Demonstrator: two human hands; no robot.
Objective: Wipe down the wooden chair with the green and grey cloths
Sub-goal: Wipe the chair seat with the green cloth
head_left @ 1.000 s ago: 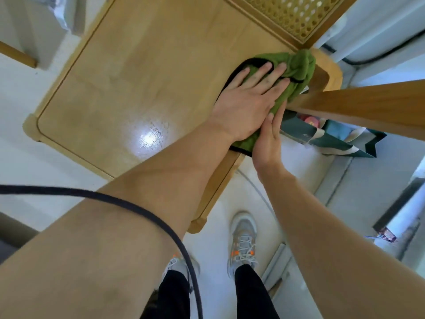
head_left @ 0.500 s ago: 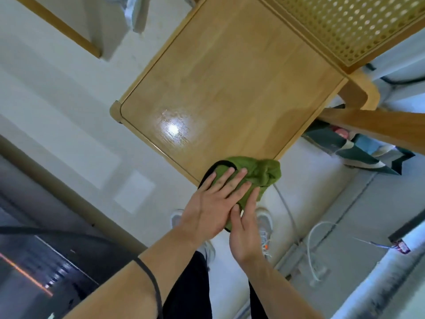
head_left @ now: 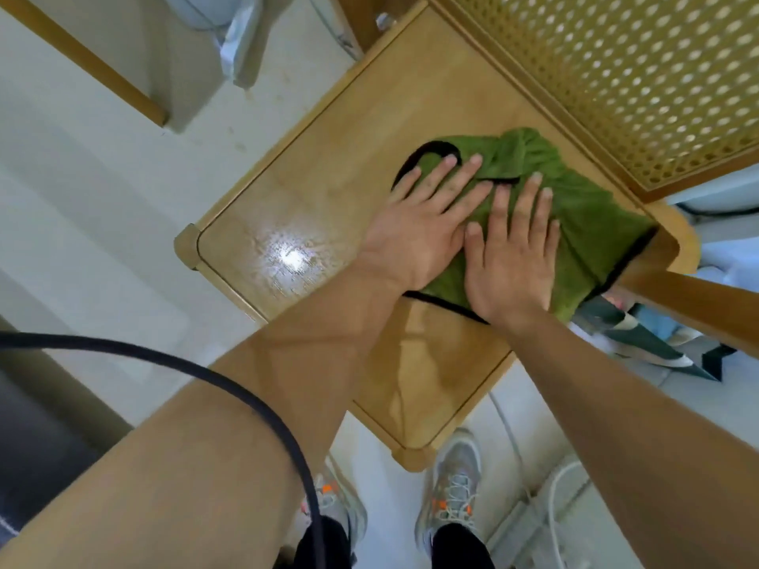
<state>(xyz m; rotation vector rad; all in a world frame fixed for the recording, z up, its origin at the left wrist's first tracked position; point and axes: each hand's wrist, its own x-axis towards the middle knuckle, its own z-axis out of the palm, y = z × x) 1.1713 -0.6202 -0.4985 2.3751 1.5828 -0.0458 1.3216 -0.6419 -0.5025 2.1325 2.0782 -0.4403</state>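
**A:** Head view, and both hands are down flat on the green cloth (head_left: 575, 223), which lies on the seat (head_left: 328, 190) of the chair, toward its back right corner, close under the cane backrest (head_left: 640, 76).

**B:** Why flat palms and no grab?

**A:** My read: spread weight presses more cloth onto the wood, so one pass covers a wide band. Left hand (head_left: 423, 227) sits on the cloth's left part, right hand (head_left: 513, 256) just beside it, thumb edges touching or nearly so.

**B:** Fingers?

**A:** Open and stretched out on both hands, gripping nothing, only pinning the cloth. Left fingers (head_left: 443, 174) reach to the black hem that curls at the far left edge; right fingers (head_left: 530, 195) point toward the bunched fold near the backrest.

**B:** So where's the cloth relative to them?

**A:** Under the fingers and palms, and it runs on well past the right hand to the chair's right edge, where a corner droops beside the armrest (head_left: 698, 297). The near hem shows just behind both wrists.

**B:** The grey cloth?

**A:** Not in view. Bare seat gleams at left, with a bright glare patch.
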